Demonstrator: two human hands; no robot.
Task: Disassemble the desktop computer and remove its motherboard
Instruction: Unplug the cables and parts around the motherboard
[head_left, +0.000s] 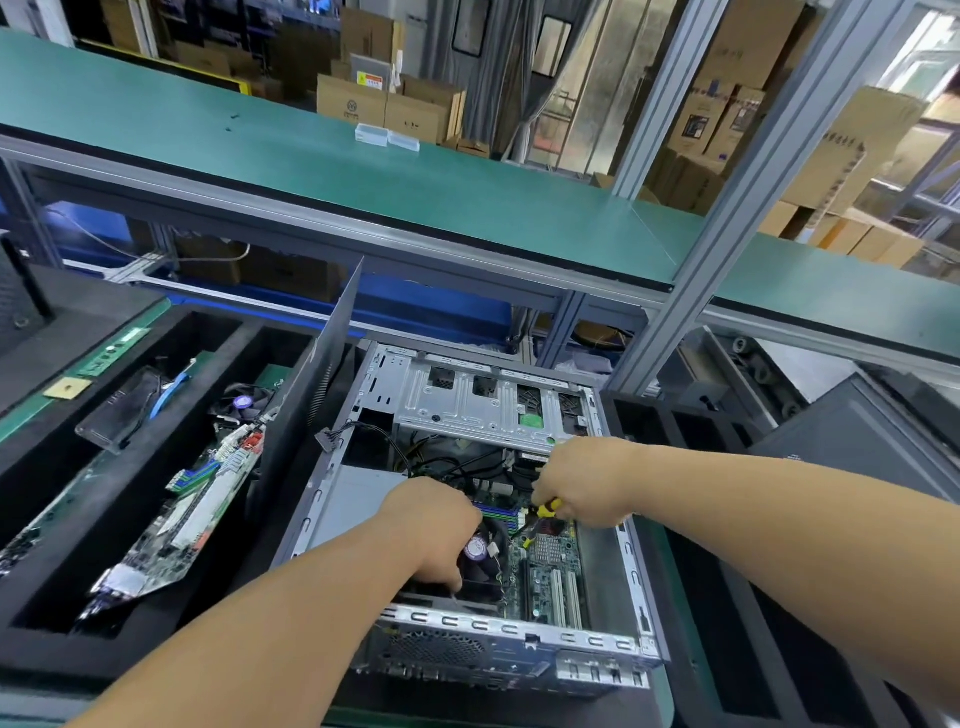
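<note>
Left hand (434, 525) clenched over fan (480, 553) (grip hidden); right hand (582, 480) grips screwdriver (545, 512) in case (519, 631); spare board (171, 514) in tray (62, 452) left.

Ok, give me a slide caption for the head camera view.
Left hand steadies the cooler fan while the right hand works a yellow-handled screwdriver inside the open computer case.

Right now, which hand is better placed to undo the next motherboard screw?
Right, probably: the right hand grips the screwdriver above the motherboard; the left hand rests on the cooler fan.

Electronics workshop (green benches (322, 156), stacked cartons (389, 104))
</note>
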